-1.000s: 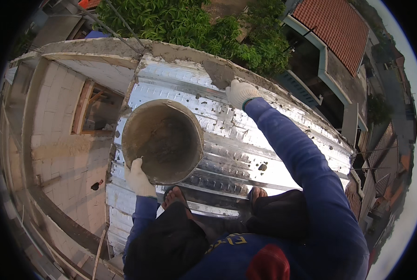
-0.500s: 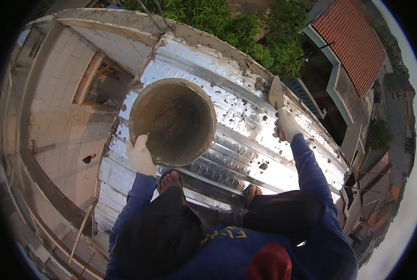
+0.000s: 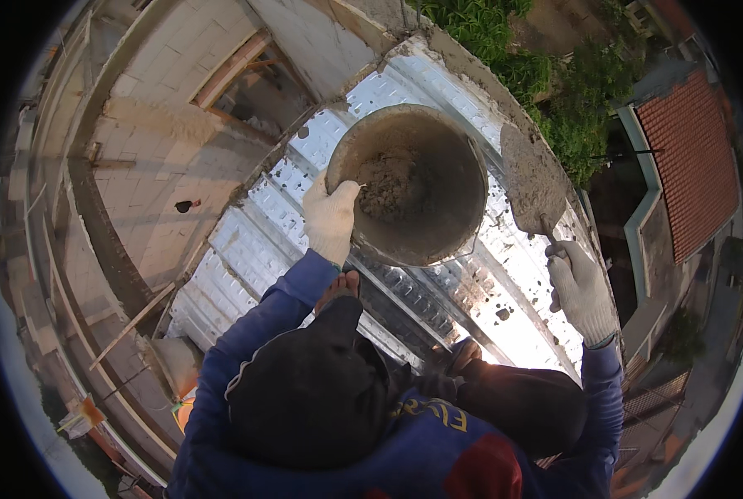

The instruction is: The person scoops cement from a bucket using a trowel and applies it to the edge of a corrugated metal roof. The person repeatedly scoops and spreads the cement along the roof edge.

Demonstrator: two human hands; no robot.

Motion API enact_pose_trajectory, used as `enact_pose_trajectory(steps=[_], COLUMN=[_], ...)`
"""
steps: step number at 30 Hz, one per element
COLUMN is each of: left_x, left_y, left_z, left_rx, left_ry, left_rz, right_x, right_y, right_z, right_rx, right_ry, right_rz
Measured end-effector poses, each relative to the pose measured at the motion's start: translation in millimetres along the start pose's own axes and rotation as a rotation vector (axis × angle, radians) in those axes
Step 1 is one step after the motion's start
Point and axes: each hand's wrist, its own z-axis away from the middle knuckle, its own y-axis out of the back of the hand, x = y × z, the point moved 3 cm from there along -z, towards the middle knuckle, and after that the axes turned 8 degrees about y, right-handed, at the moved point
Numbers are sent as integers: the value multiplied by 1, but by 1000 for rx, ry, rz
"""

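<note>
My left hand [image 3: 330, 214], in a white knit glove, grips the near-left rim of a round bucket [image 3: 463, 208]. Wet grey mortar [image 3: 391, 179] lies inside it, mostly against its left side. My gloved right hand [image 3: 581, 287] is closed round the handle of a trowel [image 3: 531, 179]. The trowel's blade points away from me, grey with mortar, to the right of the bucket and near the far edge of the metal decking. Part of the handle is hidden in my fingers.
I stand on ribbed metal decking [image 3: 255, 249] spattered with mortar. A concrete edge [image 3: 471, 71] borders it on the far side, with green plants [image 3: 505, 50] beyond. On the left the decking ends above a lower space with a block wall [image 3: 151, 154]. A red tiled roof [image 3: 688, 158] stands right.
My view has turned, and the scene sits differently in the picture. The trowel has come nearer the bucket, its blade now showing broad and mortar-covered. My left hand still holds the rim.
</note>
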Motion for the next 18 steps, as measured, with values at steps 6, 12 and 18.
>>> enact_pose_trajectory(steps=[6,12,18], left_x=[36,-88,-15], left_y=[25,75,154], left_z=[27,0,63], left_rx=[-313,-402,-147], left_ry=[294,-295,-474], left_rz=[-7,-399,-717], right_x=[-8,58,21], right_y=[-42,-123,-184], right_z=[-71,-143,-161], right_rx=[39,-144,-35], right_ry=[-90,-89,529], right_rz=[-44,232,725])
